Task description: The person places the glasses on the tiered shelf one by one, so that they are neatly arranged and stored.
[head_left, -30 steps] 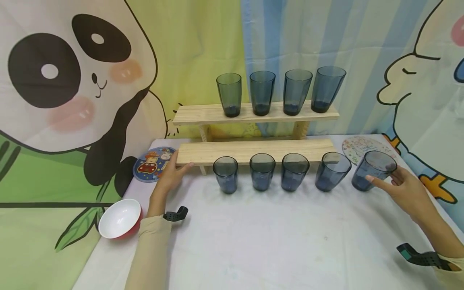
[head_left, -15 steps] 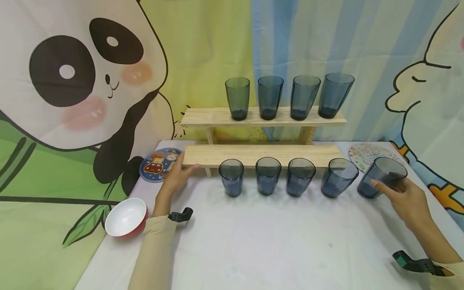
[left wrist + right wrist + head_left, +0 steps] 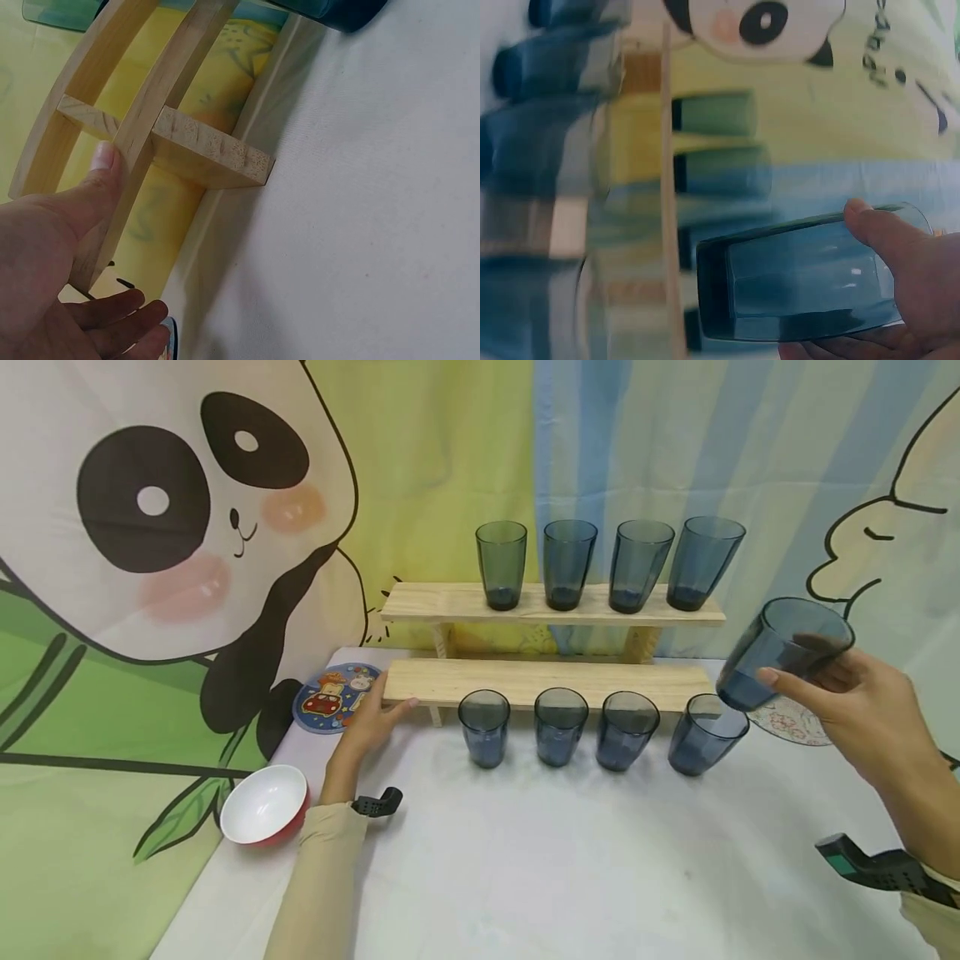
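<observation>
My right hand (image 3: 877, 714) grips a blue drinking glass (image 3: 750, 664) around its side, held tilted in the air at the right. In the right wrist view the thumb lies along that glass (image 3: 802, 277) near its rim; other fingers are partly hidden behind it. My left hand (image 3: 367, 718) holds the left end of the two-tier wooden shelf (image 3: 540, 678) at its lower plank. The left wrist view has the thumb on the plank edge (image 3: 135, 150) and the fingers past its end. Several matching glasses (image 3: 502, 564) stand in a row on the upper plank.
Several more blue glasses (image 3: 483, 731) stand on the white table (image 3: 525, 860) in front of the lower plank. A white bowl with a red outside (image 3: 264, 806) is at the left. One round patterned mat (image 3: 330, 697) lies behind the left hand, another (image 3: 791, 720) under the raised glass.
My right hand has lifted the rightmost glass off the table, up and slightly left, to above the lower plank's height. My left hand stays at the shelf end; the head view has shifted slightly.
</observation>
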Tool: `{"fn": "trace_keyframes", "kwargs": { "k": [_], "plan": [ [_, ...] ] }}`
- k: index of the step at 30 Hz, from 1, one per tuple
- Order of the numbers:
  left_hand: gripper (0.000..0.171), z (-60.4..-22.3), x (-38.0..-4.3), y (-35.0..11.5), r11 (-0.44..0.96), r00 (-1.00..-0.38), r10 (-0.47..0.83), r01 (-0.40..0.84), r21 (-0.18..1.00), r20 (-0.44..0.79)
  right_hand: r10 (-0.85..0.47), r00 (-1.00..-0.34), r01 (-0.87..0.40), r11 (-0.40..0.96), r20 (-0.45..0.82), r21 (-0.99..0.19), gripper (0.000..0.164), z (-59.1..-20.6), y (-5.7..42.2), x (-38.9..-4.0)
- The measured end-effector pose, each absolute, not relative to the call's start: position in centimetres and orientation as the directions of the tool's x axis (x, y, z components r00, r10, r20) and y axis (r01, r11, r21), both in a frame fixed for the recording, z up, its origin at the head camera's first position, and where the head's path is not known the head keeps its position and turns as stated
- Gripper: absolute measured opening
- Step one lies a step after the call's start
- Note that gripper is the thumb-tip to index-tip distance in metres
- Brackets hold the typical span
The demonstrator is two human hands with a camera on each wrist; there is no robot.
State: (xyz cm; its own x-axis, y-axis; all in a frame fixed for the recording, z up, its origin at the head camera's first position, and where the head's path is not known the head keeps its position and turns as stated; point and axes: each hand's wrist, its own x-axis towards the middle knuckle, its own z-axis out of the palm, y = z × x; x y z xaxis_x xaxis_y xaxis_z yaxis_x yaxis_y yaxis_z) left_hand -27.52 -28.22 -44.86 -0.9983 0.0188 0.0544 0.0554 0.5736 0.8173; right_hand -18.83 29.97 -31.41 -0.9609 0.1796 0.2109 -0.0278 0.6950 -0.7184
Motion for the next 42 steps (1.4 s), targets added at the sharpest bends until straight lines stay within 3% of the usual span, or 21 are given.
{"fn": "trace_keyframes", "kwargs": {
  "k": [7,17,21,26,32,42],
  "plan": [
    [0.091,-44.9,-27.4,-28.7,0.576,-0.998,0.012,0.058,0.815,0.063,-0.079,-0.984,-0.177,0.603,0.162,-0.778,0.070,-27.9,21.4,-21.2],
    [0.092,-44.8,-27.1,-28.8,0.582,-0.999,-0.006,0.034,0.813,0.046,-0.353,-0.902,-0.361,0.298,0.249,-0.884,0.052,-26.3,6.6,-26.5],
    [0.090,-44.6,-27.3,-28.5,0.588,-0.999,-0.007,0.038,0.808,0.052,-0.342,-0.894,-0.405,0.344,0.289,-0.847,0.044,-26.0,1.7,-29.2],
    [0.091,-44.3,-27.8,-28.0,0.594,-0.998,0.006,0.058,0.802,0.067,-0.275,-0.910,-0.405,0.427,0.311,-0.808,0.052,-25.8,-2.6,-32.7],
    [0.089,-44.4,-27.9,-27.9,0.580,-0.997,0.021,0.072,0.811,0.073,-0.219,-0.953,-0.293,0.500,0.208,-0.815,0.095,-26.0,-5.7,-35.8],
    [0.087,-44.7,-28.0,-28.2,0.571,-0.994,0.022,0.099,0.815,0.105,-0.148,-0.977,-0.208,0.483,0.155,-0.850,0.095,-26.5,-7.7,-37.9]
  ]
}}
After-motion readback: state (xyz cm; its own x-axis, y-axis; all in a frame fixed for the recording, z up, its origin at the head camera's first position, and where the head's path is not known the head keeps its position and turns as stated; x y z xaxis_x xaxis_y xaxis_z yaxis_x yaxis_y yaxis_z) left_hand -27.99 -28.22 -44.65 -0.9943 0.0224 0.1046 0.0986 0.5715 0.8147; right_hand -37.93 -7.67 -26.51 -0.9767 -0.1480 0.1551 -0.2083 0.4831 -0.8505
